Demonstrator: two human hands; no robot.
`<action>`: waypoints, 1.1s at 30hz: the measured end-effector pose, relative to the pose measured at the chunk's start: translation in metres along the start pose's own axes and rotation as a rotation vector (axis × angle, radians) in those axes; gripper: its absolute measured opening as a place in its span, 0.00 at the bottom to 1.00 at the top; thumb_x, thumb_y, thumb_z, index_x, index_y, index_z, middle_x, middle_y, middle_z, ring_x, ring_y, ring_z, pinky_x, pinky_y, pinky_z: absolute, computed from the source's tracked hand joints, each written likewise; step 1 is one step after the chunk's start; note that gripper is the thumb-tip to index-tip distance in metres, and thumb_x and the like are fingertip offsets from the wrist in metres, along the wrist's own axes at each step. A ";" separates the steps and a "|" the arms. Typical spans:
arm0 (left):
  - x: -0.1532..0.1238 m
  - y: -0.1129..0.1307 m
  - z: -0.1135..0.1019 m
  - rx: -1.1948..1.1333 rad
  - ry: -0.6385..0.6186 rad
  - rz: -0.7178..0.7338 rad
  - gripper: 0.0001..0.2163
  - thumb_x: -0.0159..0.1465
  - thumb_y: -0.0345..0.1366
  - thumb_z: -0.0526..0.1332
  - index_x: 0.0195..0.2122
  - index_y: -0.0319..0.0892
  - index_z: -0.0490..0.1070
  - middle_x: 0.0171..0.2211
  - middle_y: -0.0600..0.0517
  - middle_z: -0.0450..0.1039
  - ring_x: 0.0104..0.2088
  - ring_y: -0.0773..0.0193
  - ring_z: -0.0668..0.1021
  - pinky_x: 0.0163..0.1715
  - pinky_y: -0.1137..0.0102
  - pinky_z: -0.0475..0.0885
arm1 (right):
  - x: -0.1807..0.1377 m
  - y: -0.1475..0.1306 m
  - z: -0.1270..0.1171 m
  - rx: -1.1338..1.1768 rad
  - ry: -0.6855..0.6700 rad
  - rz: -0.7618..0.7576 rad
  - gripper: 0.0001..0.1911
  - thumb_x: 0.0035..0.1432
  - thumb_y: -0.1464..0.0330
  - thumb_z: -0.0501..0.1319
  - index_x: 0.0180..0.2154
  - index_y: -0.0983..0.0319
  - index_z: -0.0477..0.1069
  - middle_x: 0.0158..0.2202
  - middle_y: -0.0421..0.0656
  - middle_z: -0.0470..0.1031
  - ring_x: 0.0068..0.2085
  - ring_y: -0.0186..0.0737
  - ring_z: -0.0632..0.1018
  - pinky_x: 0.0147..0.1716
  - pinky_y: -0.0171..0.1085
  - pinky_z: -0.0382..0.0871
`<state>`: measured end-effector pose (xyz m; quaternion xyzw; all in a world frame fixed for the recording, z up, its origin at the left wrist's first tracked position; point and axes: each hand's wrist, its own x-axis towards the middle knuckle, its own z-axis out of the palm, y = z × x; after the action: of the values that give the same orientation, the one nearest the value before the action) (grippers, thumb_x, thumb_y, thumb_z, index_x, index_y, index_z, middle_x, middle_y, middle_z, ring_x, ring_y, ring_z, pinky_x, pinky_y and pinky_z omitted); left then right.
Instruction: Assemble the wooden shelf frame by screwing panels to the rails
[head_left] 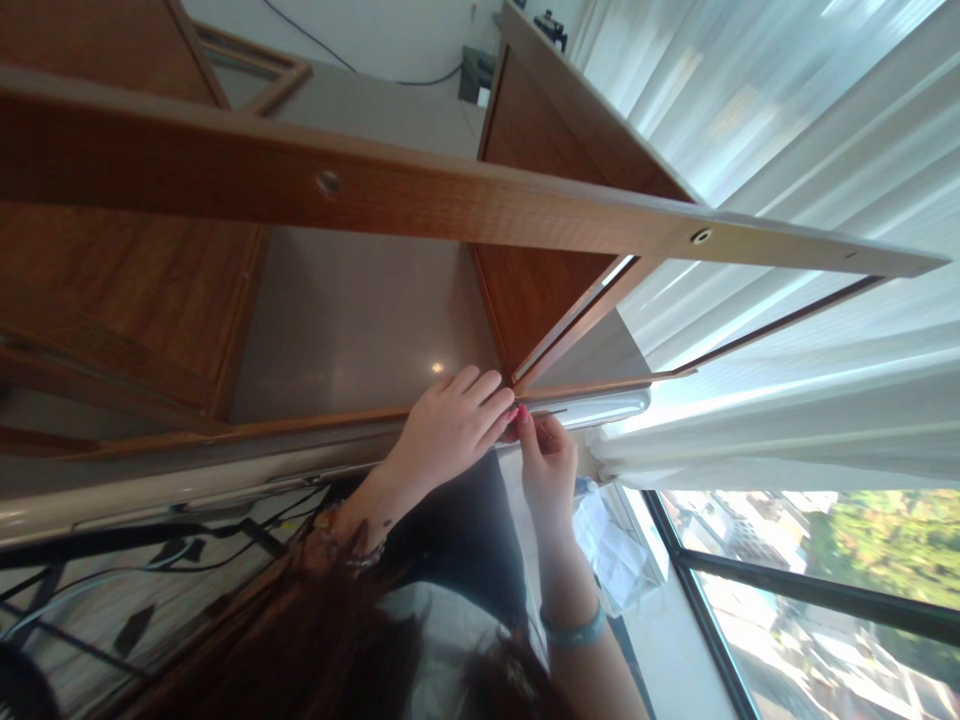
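Observation:
My left hand (454,425) lies across the lower wooden rail (315,425) of a brown furniture frame, its fingers curled together at the corner joint. What its fingertips pinch is hidden. Close beside it, my right hand (551,465) is closed, thumb and fingers pinching a thin dark rod (556,411) that looks like a hex key. The fingertips of both hands meet just below the foot of a wooden side panel (540,300). Above them runs the long upper rail (420,205), with a round metal fitting (701,237) near its right end.
The frame stands on a grey tabletop (360,320). Another wooden panel (127,300) is on the left, with a small wooden frame (270,85) behind. White curtains (787,400) and a window (825,570) are at right. Cables (225,560) hang below the table's near edge.

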<state>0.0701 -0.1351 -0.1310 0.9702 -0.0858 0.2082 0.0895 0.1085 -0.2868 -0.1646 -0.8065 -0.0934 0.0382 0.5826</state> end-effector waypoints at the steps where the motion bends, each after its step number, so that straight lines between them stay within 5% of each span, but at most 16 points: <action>1: 0.000 0.000 0.000 0.002 -0.001 -0.003 0.10 0.71 0.38 0.50 0.35 0.42 0.66 0.34 0.50 0.68 0.38 0.58 0.69 0.34 0.63 0.61 | -0.001 -0.001 0.001 -0.012 0.008 -0.008 0.21 0.62 0.53 0.59 0.26 0.62 0.69 0.24 0.40 0.74 0.27 0.35 0.73 0.30 0.34 0.64; 6: 0.000 0.000 0.001 0.001 -0.002 -0.015 0.10 0.71 0.37 0.50 0.35 0.42 0.66 0.35 0.50 0.68 0.38 0.58 0.70 0.34 0.63 0.61 | -0.002 -0.003 0.003 -0.033 0.054 -0.032 0.21 0.62 0.54 0.59 0.25 0.63 0.69 0.24 0.40 0.74 0.27 0.34 0.73 0.30 0.34 0.64; 10: 0.000 0.000 0.001 -0.005 0.006 -0.011 0.10 0.71 0.38 0.50 0.35 0.43 0.66 0.35 0.50 0.68 0.38 0.58 0.70 0.34 0.63 0.61 | 0.003 0.002 0.001 0.167 -0.068 0.055 0.22 0.61 0.52 0.59 0.24 0.63 0.69 0.23 0.39 0.72 0.26 0.33 0.71 0.30 0.33 0.64; 17: 0.001 0.000 0.001 -0.006 0.031 -0.003 0.09 0.70 0.37 0.52 0.35 0.43 0.66 0.34 0.51 0.68 0.38 0.58 0.70 0.34 0.64 0.62 | 0.015 0.007 -0.011 0.237 -0.211 0.225 0.23 0.56 0.48 0.62 0.27 0.61 0.64 0.15 0.33 0.65 0.17 0.28 0.59 0.18 0.31 0.48; 26: 0.000 0.000 0.001 0.010 0.023 -0.001 0.09 0.70 0.38 0.52 0.35 0.43 0.66 0.34 0.50 0.68 0.38 0.58 0.70 0.33 0.63 0.62 | 0.010 0.017 -0.010 -0.341 0.323 -0.179 0.32 0.51 0.50 0.68 0.47 0.59 0.58 0.32 0.39 0.76 0.29 0.37 0.71 0.34 0.36 0.62; 29: 0.000 0.000 0.002 0.017 0.026 -0.004 0.08 0.69 0.38 0.54 0.35 0.43 0.67 0.35 0.50 0.69 0.38 0.57 0.70 0.33 0.63 0.62 | 0.012 0.020 -0.012 -0.570 0.323 -0.416 0.22 0.57 0.51 0.64 0.43 0.60 0.68 0.34 0.42 0.75 0.36 0.41 0.70 0.40 0.39 0.62; 33: 0.000 0.000 0.002 0.021 0.020 -0.001 0.08 0.69 0.38 0.54 0.35 0.43 0.67 0.35 0.50 0.68 0.39 0.58 0.70 0.33 0.64 0.62 | 0.015 0.022 -0.012 -0.573 0.295 -0.598 0.14 0.63 0.57 0.61 0.33 0.60 0.70 0.30 0.41 0.75 0.34 0.40 0.71 0.38 0.37 0.64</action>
<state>0.0706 -0.1354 -0.1326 0.9689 -0.0824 0.2189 0.0802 0.1278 -0.3016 -0.1808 -0.8698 -0.2454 -0.2753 0.3277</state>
